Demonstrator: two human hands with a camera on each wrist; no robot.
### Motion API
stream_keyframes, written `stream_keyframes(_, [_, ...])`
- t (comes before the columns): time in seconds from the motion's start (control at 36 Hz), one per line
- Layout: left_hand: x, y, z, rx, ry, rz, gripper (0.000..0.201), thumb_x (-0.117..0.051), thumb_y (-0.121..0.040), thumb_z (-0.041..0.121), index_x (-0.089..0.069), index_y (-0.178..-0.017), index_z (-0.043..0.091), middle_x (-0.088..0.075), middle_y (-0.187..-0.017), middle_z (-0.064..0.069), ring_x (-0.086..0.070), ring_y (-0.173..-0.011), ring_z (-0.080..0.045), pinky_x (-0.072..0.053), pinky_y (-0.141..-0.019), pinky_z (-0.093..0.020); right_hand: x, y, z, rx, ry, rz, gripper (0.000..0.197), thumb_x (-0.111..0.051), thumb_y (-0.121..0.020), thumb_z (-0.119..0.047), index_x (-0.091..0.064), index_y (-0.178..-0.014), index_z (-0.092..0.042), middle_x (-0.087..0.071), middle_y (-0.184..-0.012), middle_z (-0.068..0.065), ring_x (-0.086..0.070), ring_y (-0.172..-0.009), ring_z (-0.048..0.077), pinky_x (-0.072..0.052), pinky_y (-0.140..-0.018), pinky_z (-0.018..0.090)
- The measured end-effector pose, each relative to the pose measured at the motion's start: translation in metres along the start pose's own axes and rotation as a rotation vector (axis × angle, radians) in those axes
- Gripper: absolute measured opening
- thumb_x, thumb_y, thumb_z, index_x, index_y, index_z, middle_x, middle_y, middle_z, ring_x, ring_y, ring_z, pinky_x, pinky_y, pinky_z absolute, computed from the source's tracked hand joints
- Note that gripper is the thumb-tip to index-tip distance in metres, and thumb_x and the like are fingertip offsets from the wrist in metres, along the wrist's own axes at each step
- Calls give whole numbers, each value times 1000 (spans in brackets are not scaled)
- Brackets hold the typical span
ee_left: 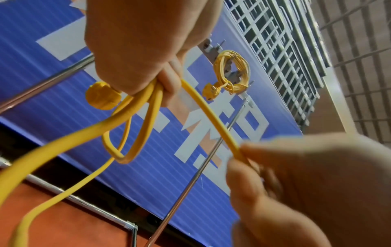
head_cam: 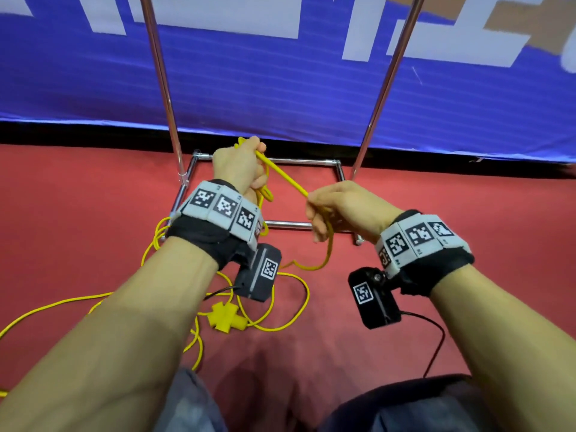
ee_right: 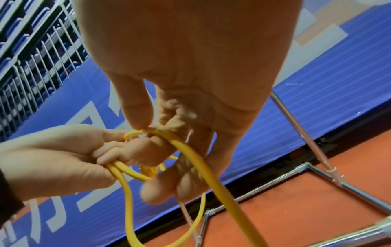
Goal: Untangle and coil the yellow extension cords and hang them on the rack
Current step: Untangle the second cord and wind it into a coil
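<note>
Head view: wristbands (head_cam: 223, 208) bear square black-and-white coded tags only.

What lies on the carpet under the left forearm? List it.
Loose yellow cord loops and a yellow socket block lie on the red carpet. The left forearm covers how the loops connect.

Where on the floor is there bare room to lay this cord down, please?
Bare red floor lies right of the rack's base, beyond the right hand. Below the left hand, loose yellow cord and its socket block crowd the floor.
</note>
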State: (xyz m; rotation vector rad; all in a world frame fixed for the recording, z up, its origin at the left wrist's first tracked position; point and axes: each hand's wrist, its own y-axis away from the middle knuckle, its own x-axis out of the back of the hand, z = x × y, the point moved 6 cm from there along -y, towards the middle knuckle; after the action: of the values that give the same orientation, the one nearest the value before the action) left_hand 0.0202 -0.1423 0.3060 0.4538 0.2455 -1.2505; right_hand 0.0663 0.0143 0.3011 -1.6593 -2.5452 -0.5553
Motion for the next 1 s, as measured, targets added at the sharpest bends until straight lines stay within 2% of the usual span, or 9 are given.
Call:
stream_keyframes(0.17, [-4,0,-4,23,-156,-42,29,-55,-97,24,-56,-78,1,-40,-59,-4,-24,-27,-4,-15,-33,-14,15,8,-14,111,190,166,32,-45,-100,-22,-60,-78,-5,-48,-45,3,-37,-36,17,-37,-42,24])
stream_keyframes(0.22, [-13,6,-11,47,-259,-97,32,-59,-95,29,-55,-74,5,-42,-59,-3,-25,-27,-5,-16,-34,-14,14,6,-21,146,194,206,32,-46,-100,-22,-61,-77,-5,-48,-45,4,-36,-36,17,-34,-42,24])
stream_keyframes(0.31, [-27,21,-23,58,-323,-198,30,-60,-94,25,-55,-69,8,-42,-51,-1,-27,-29,-6,-17,-34,-14,4,-1,-28,164,238,223,32,-45,-98,-19,-61,-76,-2,-48,-43,1,-37,-34,16,-32,-39,21])
stream_keyframes(0.44, [-23,27,-21,58,-280,-190,31,-50,-98,12,-52,-66,9,-35,-35,5,-28,-27,-4,-16,-32,-13,-10,-9,-32,158,206,210,40,-46,-98,-22,-59,-75,7,-50,-46,7,-40,-31,17,-33,-38,21])
stream_keyframes(0.56, [-2,10,-4,83,-68,-109,31,-46,-99,8,-49,-68,7,-32,-46,1,-19,-26,-2,-13,-31,-13,-15,-3,-17,40,50,26,39,-41,-102,-23,-57,-73,-2,-50,-47,9,-44,-34,18,-40,-40,20])
stream_keyframes(0.67, [20,-4,-1,135,-5,-121,32,-44,-100,11,-49,-69,7,-37,-52,-1,-20,-27,-2,-13,-30,-13,-4,11,5,-44,32,-76,31,-43,-101,-16,-57,-75,-5,-49,-49,6,-45,-38,18,-44,-49,29])
stream_keyframes(0.78, [16,-3,-8,161,-42,-176,29,-48,-100,17,-55,-76,1,-40,-52,-2,-21,-27,-2,-15,-29,-14,8,14,3,15,116,-7,29,-45,-100,-13,-60,-77,-4,-46,-45,0,-35,-33,12,-36,-39,23])
stream_keyframes(0.89, [-1,7,-18,284,-50,-356,32,-49,-99,30,-52,-81,4,-40,-61,-2,-21,-28,-1,-16,-27,-14,13,14,-11,93,127,75,29,-46,-100,-15,-62,-78,-3,-44,-44,0,-32,-31,11,-27,-33,16])
stream_keyframes(1.0, [-15,21,-24,300,-122,-432,33,-50,-99,28,-56,-85,-1,-43,-62,-3,-21,-29,0,-16,-27,-13,5,9,-17,129,112,65,30,-47,-100,-14,-62,-77,-2,-45,-43,1,-32,-29,11,-27,-33,17])
